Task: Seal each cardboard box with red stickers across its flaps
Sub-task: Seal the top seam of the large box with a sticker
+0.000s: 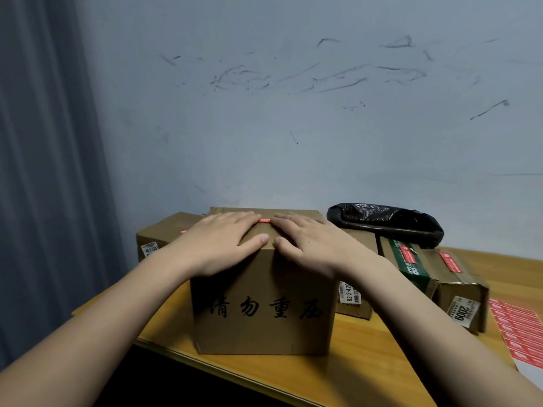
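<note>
Your left hand point(226, 240) and right hand point(308, 242) lie flat, fingers spread, on top of the front cardboard box point(263, 312), gripping nothing. Between your fingertips sits a red sticker point(264, 220), apparently across the flap seam; the flat palms likely hold the flaps down and press it on. The sticker sheet point(518, 333) waits at the right on the wooden table point(352, 374).

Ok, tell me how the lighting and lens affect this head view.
Head view: dim, flat, bluish light; no glare; soft shadow beneath the front box. Wide-angle lens stretches the forearms and bows the table edge. Red sticker between left hand and right hand looks overexposed, its print unreadable.
</note>
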`<state>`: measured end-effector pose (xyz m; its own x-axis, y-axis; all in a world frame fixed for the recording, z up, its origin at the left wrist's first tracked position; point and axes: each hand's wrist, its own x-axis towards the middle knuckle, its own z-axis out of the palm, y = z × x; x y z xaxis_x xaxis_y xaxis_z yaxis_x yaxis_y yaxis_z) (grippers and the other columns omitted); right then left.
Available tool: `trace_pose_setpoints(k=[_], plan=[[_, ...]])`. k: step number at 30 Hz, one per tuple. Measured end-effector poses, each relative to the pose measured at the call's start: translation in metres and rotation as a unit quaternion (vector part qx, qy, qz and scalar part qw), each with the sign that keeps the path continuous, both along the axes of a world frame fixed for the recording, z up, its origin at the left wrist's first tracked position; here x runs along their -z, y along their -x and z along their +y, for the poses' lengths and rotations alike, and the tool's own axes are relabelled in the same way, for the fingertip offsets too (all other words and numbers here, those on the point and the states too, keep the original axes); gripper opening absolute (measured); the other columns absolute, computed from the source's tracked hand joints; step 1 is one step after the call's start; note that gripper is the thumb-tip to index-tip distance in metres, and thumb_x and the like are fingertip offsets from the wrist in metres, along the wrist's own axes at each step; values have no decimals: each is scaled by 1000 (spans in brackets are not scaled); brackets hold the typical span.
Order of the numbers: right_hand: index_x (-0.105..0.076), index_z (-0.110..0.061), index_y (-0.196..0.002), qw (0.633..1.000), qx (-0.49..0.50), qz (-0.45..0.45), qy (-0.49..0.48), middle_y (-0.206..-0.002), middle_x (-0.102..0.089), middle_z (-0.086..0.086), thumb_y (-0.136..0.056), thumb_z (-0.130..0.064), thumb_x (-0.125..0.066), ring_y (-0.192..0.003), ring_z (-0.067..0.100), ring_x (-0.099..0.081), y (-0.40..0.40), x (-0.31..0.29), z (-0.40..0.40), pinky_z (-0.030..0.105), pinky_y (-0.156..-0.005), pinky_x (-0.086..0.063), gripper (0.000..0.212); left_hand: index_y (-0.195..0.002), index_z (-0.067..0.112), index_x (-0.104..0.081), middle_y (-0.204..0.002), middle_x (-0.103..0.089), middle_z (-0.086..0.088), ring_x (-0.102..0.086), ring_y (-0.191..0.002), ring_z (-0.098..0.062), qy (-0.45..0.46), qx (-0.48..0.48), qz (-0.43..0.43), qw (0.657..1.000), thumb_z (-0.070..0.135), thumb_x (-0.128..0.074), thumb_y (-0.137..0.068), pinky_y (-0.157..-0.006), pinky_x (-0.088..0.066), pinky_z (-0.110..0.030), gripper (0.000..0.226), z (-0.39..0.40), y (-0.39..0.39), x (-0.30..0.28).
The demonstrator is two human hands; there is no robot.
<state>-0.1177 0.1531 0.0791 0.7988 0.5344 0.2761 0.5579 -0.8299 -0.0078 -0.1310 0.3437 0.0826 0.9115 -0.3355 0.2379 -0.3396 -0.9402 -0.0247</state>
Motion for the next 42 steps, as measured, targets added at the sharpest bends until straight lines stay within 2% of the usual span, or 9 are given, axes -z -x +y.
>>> trace_pose_setpoints(k=[6, 10, 15, 20, 27, 31, 35, 39, 42], plan=[[-22, -24, -152, 1000, -11, 8, 6, -160, -20, -3, -101, -46, -26, -145, 12, -19, 2, -3, 0, 28, -113, -14, 56, -152, 31, -12, -159, -11, 12, -7, -146, -6, -8, 13, 48, 999, 82, 1, -67, -119, -7, -32, 100, 3, 0, -4], [-22, -23, -152, 1000, -19, 15, -5, -159, -24, -1, -101, -41, -28, -144, 15, -24, 1, -2, 5, 30, -114, -16, 54, -152, 30, -13, -159, -12, 12, -9, -145, -5, 17, 21, 51, 998, 70, -18, -89, -118, -9, -29, 76, 0, -1, -3], [-30, -23, -150, 999, -4, 29, -30, -156, -31, -1, -101, -41, -29, -141, 16, -30, 1, -3, -1, 29, -110, -22, 52, -151, 33, -19, -158, -18, 15, -16, -144, -4, 34, 20, 37, 999, 62, -23, -94, -116, -14, -29, 64, 4, 5, -2], [-37, -23, -144, 995, 27, 39, -91, -148, -42, 1, -101, -42, -30, -135, 17, -37, -2, -2, -18, 34, -108, -29, 47, -147, 34, -30, -153, -31, 12, -31, -138, -7, 61, -16, -1, 998, 62, -24, -93, -110, -26, -30, 61, 17, 13, -3], [-44, -26, -137, 978, 56, -31, -200, -138, -50, -2, -100, -42, -35, -129, 16, -42, 0, 8, -32, 37, -105, -32, 41, -146, 32, -31, -151, -33, 10, -31, -138, -10, 140, -58, -82, 985, 59, -25, -92, -111, -27, -34, 61, 26, 23, 10], [-38, -27, -142, 945, 39, -39, -324, -144, -42, -8, -97, -45, -45, -130, 5, -37, 6, 33, -42, 30, -106, -33, 49, -149, 31, -21, -155, -23, 10, -24, -141, -11, 256, -61, -153, 953, 62, -31, -85, -112, -24, -37, 72, 28, 31, 33], [-21, -32, -149, 896, 28, -14, -443, -146, -26, -21, -89, -61, -47, -134, -4, -25, 13, 63, -42, 24, -110, -24, 71, -151, 28, -13, -157, -19, 7, -19, -138, -2, 426, -47, -216, 877, 56, -42, -88, -113, -21, -32, 75, 28, 34, 68], [-14, -31, -151, 873, 22, -10, -486, -154, -21, -18, -85, -64, -48, -139, -5, -20, 19, 86, -33, 22, -111, -21, 81, -152, 26, -3, -158, -13, 8, -15, -144, -7, 493, -40, -208, 844, 66, -43, -82, -113, -20, -28, 90, 22, 34, 94], [-11, -32, -151, 852, 24, 15, -523, -155, -18, -18, -86, -57, -51, -138, -6, -20, 23, 96, -25, 22, -113, -22, 80, -152, 26, 0, -154, -13, 14, -15, -142, -3, 523, -36, -191, 830, 56, -50, -89, -114, -21, -29, 85, 15, 34, 104]])
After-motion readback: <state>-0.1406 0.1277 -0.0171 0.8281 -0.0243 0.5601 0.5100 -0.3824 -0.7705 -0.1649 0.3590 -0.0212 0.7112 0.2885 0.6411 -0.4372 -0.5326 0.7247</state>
